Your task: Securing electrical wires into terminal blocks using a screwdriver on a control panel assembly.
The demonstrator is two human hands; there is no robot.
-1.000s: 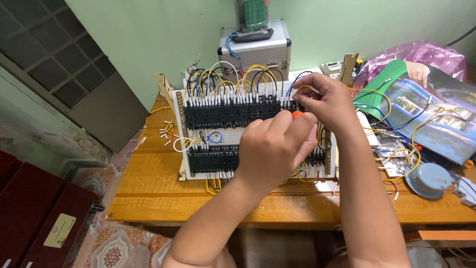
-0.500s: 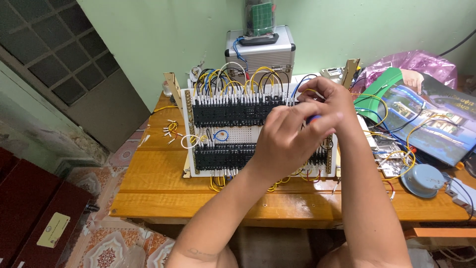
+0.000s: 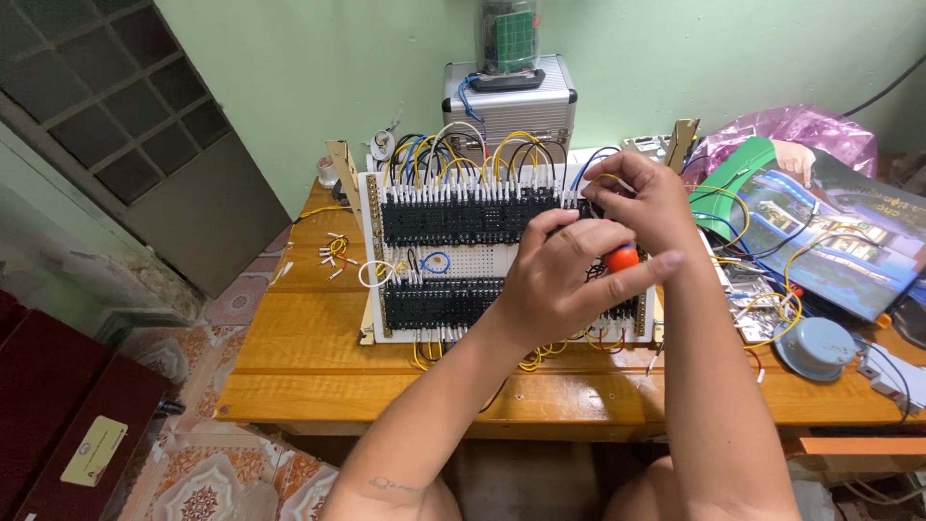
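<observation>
Gripping screwdriver, hands crowd panel's right edge.

A glossy printed sheet — blue and green, with pictured buildings — is spread flat at the right end of the wooden table, under loose yellow wires. A crumpled purple plastic bag is seen behind it, against the green wall. A small rectangular cream label with a round mark is stuck on the dark red case at lower left — its print cannot be read.
</observation>
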